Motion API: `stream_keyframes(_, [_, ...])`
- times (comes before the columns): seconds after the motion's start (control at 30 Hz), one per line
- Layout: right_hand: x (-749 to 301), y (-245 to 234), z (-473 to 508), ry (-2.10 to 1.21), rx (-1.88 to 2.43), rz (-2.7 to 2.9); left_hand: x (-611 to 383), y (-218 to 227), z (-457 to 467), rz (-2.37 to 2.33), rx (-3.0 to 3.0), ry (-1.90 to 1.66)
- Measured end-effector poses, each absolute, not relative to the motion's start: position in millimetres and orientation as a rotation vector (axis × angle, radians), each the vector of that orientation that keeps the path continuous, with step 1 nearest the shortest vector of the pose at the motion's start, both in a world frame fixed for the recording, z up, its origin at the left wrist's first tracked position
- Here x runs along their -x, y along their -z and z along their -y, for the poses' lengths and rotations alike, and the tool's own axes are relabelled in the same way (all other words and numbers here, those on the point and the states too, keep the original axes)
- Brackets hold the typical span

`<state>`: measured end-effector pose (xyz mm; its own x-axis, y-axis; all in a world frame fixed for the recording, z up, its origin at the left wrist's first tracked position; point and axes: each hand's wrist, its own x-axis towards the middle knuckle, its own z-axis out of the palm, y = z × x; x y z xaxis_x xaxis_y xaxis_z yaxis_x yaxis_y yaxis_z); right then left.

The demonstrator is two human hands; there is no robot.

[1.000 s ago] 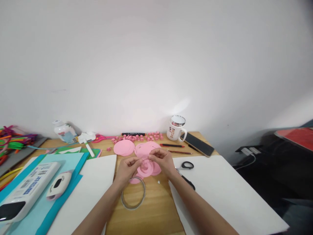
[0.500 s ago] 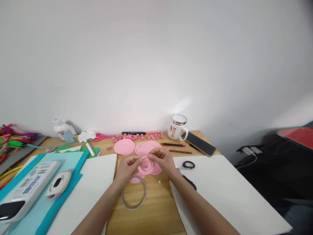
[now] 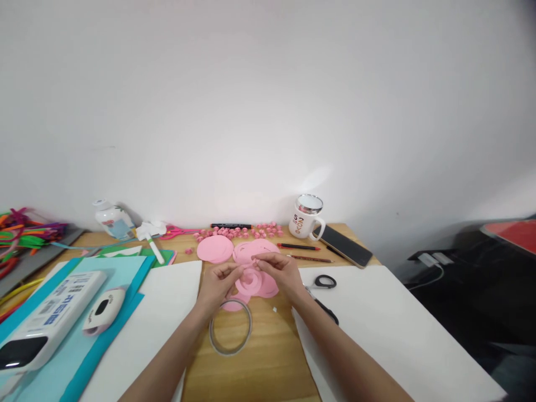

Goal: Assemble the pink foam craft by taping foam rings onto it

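My left hand and my right hand meet over the wooden desk, fingers pinched together on a pink paper spiral that hangs between them. Under and behind the hands lie more pink paper discs cut into spirals. A row of small rolled pink paper roses sits at the back by the wall. A roll of clear tape lies just in front of my left wrist.
Black-handled scissors lie on a white sheet at right. A mug, phone and pencils stand behind. At left: blue paper, a white device, a punch, a glue bottle, pink scissors, coloured pipe cleaners.
Both hands stay pinched on the pink spiral, working it slightly with the fingers. The view has shifted a little; nothing else on the desk has moved.
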<state>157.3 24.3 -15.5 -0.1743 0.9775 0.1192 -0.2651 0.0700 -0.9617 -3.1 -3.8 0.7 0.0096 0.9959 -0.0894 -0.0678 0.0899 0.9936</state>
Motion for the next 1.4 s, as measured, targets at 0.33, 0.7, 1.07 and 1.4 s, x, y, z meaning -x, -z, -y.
stream_keyframes(0.33, [-153.7,21.0,-23.7,-1.372,0.834,1.154,0.9,-2.7,5.1,-1.195,-1.102,-1.153])
stream_keyframes(0.7, [-152.5,21.2,-22.6,-1.378,0.837,1.177,3.4,-3.6,5.1,-1.214,-1.094,-1.185])
stream_keyframes(1.07, [-147.7,20.3,-19.6,-1.345,0.842,1.186,2.8,-3.1,5.7,-1.175,-1.122,-1.145])
stream_keyframes(1.4, [-148.8,22.7,-19.4,-1.386,0.818,1.206,3.4,-0.9,4.0,-1.159,-1.119,-1.152])
